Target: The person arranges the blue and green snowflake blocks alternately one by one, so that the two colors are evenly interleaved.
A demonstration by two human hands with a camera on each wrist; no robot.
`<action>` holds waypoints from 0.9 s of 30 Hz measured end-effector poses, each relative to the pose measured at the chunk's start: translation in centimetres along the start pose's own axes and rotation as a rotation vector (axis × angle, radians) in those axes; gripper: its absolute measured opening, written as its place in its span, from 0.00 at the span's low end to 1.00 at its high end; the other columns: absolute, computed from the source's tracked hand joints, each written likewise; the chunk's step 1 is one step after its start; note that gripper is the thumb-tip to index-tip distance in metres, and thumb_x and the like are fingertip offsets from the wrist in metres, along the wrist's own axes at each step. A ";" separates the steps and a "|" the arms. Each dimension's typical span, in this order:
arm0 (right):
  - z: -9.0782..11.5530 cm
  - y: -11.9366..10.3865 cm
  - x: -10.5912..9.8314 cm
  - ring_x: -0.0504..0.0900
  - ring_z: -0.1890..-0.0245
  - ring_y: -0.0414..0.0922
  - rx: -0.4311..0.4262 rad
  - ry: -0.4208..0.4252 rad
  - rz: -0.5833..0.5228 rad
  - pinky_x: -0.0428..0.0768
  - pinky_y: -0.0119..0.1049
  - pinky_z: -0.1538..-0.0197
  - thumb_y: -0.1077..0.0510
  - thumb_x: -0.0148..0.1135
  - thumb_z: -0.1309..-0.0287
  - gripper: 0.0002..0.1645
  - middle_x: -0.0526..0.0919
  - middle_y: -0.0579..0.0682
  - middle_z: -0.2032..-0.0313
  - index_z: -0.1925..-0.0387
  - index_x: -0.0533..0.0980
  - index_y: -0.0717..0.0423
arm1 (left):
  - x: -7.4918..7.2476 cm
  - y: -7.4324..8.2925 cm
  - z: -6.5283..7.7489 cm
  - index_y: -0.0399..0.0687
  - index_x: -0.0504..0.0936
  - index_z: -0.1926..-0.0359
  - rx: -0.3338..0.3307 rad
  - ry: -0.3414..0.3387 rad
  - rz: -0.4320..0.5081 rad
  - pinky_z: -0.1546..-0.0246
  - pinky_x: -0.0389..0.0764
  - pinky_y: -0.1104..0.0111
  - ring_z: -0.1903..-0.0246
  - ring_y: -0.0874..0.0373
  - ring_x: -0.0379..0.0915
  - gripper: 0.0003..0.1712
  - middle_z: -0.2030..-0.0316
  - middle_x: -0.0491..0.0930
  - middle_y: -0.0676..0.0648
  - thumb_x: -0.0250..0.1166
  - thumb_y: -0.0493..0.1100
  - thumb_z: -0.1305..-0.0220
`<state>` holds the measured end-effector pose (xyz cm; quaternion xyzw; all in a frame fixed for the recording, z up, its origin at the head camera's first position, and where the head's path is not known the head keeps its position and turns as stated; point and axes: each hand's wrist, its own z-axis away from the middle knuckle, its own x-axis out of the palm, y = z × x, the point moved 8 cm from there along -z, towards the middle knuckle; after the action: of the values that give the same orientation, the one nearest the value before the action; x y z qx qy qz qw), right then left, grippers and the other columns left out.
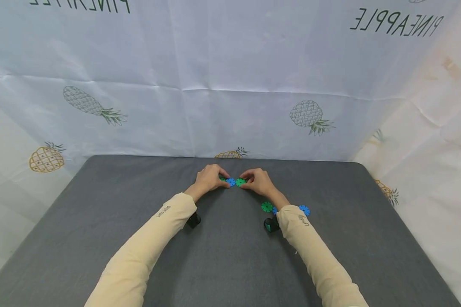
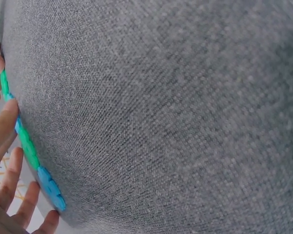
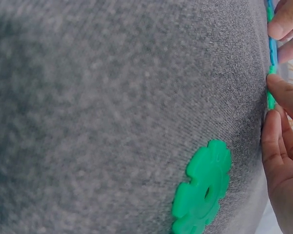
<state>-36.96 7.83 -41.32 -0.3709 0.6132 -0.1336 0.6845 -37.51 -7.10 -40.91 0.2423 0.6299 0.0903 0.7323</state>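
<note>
My left hand (image 1: 210, 178) pinches a blue notched disc (image 1: 230, 182) between thumb and fingers. In the left wrist view, a green disc (image 2: 28, 148) and another blue disc (image 2: 51, 187) continue edge to edge from it in a row, beside the spread lower fingers. With thumb and fingertips, my right hand (image 1: 259, 182) holds a green disc (image 1: 240, 182) on the other side, its edge meeting the held blue disc. In the right wrist view the held discs stand nearly edge-on, so their notches are mostly hidden.
Nearer the right forearm lie a loose green disc (image 1: 266, 207), a blue disc (image 1: 274, 209) partly covered by the wrist, and another blue disc (image 1: 304, 209) beside the sleeve. Grey cloth covers the table (image 1: 230, 264). Behind it hangs a pineapple-print curtain (image 1: 230, 123).
</note>
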 end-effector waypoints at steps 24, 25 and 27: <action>1.9 -0.1 -1.9 0.84 0.60 0.50 -0.005 0.046 -0.148 0.81 0.42 0.57 0.64 0.67 0.44 0.19 0.83 0.59 0.54 0.50 0.79 0.65 | 0.2 0.9 -0.3 0.59 0.88 0.54 0.066 0.045 0.039 0.58 0.78 0.57 0.52 0.54 0.76 0.19 0.47 0.80 0.50 0.74 0.54 0.48; 2.1 0.0 -2.1 0.84 0.60 0.51 -0.009 0.047 -0.148 0.81 0.43 0.57 0.64 0.67 0.43 0.18 0.83 0.59 0.55 0.50 0.79 0.65 | 0.3 0.9 -0.3 0.59 0.88 0.54 0.062 0.044 0.042 0.57 0.78 0.58 0.52 0.54 0.76 0.19 0.47 0.80 0.51 0.74 0.54 0.48; 2.5 0.2 -2.3 0.84 0.60 0.51 -0.014 0.049 -0.156 0.81 0.42 0.57 0.65 0.66 0.43 0.18 0.83 0.60 0.55 0.50 0.79 0.66 | 0.4 1.0 -0.3 0.59 0.88 0.54 0.057 0.044 0.043 0.57 0.78 0.58 0.51 0.54 0.76 0.19 0.47 0.80 0.50 0.74 0.54 0.48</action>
<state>-35.20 10.28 -39.85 -0.4188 0.6001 -0.1914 0.6541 -37.51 -5.99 -40.85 0.2745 0.6428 0.0934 0.7091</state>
